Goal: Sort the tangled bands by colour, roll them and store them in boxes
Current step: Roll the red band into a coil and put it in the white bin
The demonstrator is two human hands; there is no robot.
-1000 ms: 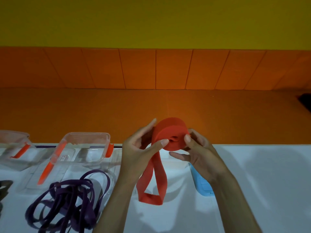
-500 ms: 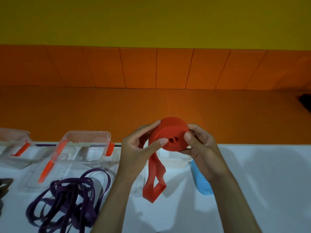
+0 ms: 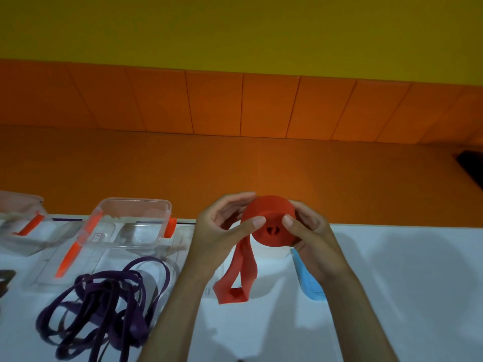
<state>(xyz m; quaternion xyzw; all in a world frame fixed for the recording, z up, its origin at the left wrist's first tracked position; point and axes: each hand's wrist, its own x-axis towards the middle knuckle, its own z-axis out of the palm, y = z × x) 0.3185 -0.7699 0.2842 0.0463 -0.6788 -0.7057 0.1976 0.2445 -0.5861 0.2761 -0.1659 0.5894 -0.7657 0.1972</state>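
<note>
A red band (image 3: 270, 226) is wound into a thick roll that I hold up above the white table (image 3: 392, 283). My left hand (image 3: 222, 231) grips the roll's left side with the thumb on its face. My right hand (image 3: 308, 231) grips its right side, thumb also on the face. A short loose loop of the band hangs below the roll to about the table. A tangle of purple bands (image 3: 104, 309) lies on the table at the lower left.
Two clear plastic boxes with orange clips stand at the table's back left: one (image 3: 136, 223) beside my left hand, another (image 3: 18, 223) at the frame's edge. A blue clip (image 3: 309, 283) of a clear lid shows under my right wrist. An orange padded bench lies beyond.
The roll has grown and the hanging red loop has become shorter. Both hands have turned the roll a little and stayed in about the same place.
</note>
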